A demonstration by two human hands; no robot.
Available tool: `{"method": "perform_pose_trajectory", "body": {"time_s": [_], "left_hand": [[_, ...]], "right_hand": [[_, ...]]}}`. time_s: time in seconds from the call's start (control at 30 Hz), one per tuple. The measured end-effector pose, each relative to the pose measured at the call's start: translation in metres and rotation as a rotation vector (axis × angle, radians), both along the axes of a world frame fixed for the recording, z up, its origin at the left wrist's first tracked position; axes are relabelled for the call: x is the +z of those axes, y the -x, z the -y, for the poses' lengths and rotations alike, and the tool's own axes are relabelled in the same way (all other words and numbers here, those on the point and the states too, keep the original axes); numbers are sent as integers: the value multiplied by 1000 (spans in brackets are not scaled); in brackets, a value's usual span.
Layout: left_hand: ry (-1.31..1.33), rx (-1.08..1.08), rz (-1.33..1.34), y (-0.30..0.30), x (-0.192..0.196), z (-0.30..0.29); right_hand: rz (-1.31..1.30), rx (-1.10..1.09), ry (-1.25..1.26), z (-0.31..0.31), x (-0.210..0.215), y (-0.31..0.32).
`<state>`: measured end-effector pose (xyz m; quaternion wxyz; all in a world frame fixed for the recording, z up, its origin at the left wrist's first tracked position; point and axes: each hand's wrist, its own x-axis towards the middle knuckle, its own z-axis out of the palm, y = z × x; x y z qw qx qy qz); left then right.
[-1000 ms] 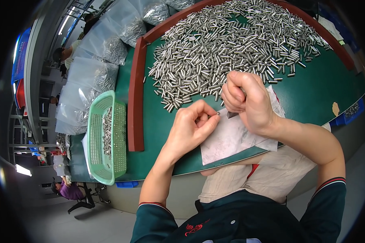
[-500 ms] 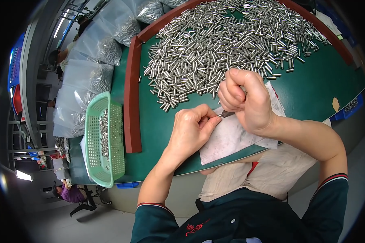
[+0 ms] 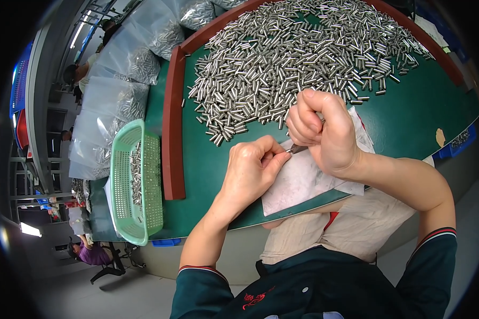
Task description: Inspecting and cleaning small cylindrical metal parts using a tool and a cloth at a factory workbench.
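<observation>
My left hand [image 3: 253, 170] is closed in a pinch on a small metal pin [image 3: 289, 151], most of it hidden by the thumb and fingertips. My right hand [image 3: 327, 130] makes a fist around a slim tool with a dark, pointed end [image 3: 298, 149]; its handle is hidden in the fingers. The tool's tip meets the pin at my left fingertips. Beneath both hands lies a smudged white sheet [image 3: 292, 191], paper or cloth. Beyond them spreads a large pile of short, shiny metal pins [image 3: 282, 64].
A red-brown raised edging [image 3: 174, 133] borders the green table [image 3: 207, 207]. To its left stands a light green perforated basket [image 3: 123, 212] with pins inside, beside several clear bags [image 3: 93, 127] of pins. A blue bin [image 3: 463, 142] sits at the right edge. Other people work far left.
</observation>
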<state>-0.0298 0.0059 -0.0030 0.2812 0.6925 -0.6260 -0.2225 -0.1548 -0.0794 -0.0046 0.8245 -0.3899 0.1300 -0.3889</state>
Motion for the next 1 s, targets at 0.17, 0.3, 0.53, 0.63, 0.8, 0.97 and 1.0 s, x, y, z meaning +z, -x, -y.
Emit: {"method": "perform_pose_trajectory", "body": {"time_s": [0.17, 0.3, 0.53, 0.63, 0.8, 0.97, 1.0], "left_hand": [[22, -1, -4, 2, -1, 0], [34, -7, -15, 3, -1, 2], [48, -20, -33, 2, -1, 4], [-24, -14, -12, 0, 5, 1], [-191, 29, -1181, -32, 4, 0], [-107, 184, -1380, -46, 3, 4], [-34, 243, -1361, -45, 7, 5]], "right_hand": [[-9, -5, 2, -2, 0, -1], [4, -16, 30, -4, 1, 0], [-29, -4, 94, -3, 1, -2], [-10, 32, 45, -2, -1, 0], [-40, 15, 34, -5, 1, -5], [3, 60, -10, -2, 0, -4], [3, 61, -12, -1, 1, -4]]}}
